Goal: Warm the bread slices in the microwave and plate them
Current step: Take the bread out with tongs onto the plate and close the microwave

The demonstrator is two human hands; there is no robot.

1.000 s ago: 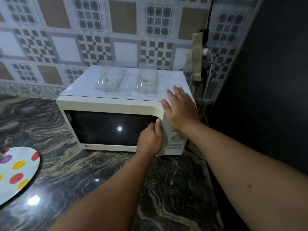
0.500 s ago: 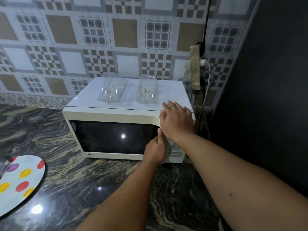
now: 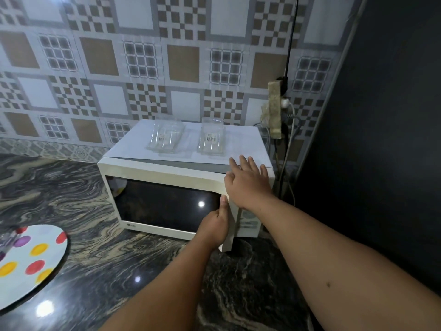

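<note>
The left hand (image 3: 213,226) is curled around the right edge of the microwave door (image 3: 167,201), thumb up on its face; the right hand (image 3: 248,185) lies flat with spread fingers on the top right corner of the microwave (image 3: 238,139), bracing it. A moment ago the door sat flush; now its right edge stands clear of the control panel (image 3: 248,219) beneath the right hand, so it is opening. No bread is visible; it may be inside, behind the dark glass. A spotted plate (image 3: 33,261) waits on the counter (image 3: 100,254), well left of the left hand. Two clear boxes (image 3: 211,137) sit just beyond the right hand.
</note>
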